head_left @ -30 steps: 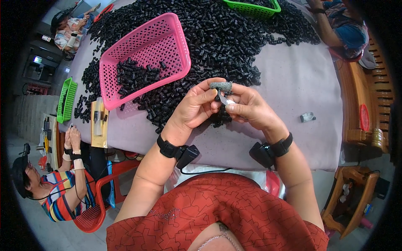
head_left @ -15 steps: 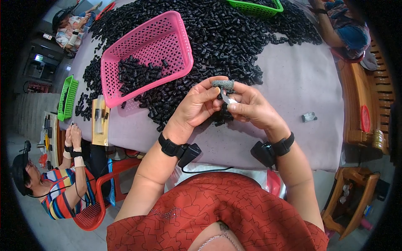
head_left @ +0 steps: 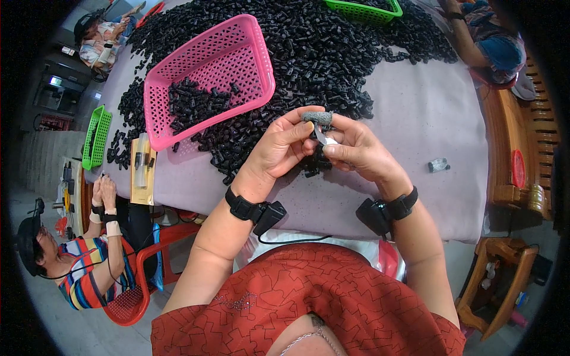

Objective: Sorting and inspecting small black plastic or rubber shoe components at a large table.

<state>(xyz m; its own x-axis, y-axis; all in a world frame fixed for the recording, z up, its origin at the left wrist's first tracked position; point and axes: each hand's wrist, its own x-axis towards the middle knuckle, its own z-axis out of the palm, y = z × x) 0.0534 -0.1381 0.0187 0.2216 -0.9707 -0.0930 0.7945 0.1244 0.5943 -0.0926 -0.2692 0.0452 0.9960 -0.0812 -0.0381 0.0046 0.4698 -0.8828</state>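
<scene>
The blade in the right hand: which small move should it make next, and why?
Perhaps a short, light stroke of the blade, angled away from the left hand: the right hand holds it close to the small black piece in the left, whose thumb is very near.

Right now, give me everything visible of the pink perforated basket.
The pink, perforated, rectangular plastic-looking basket is open-topped with a smooth rim. Small black cylindrical parts lie over part of its floor. It sits askew among more such parts on the pale grey table, beyond the left hand, which does not touch it; its underside is hidden.
</scene>
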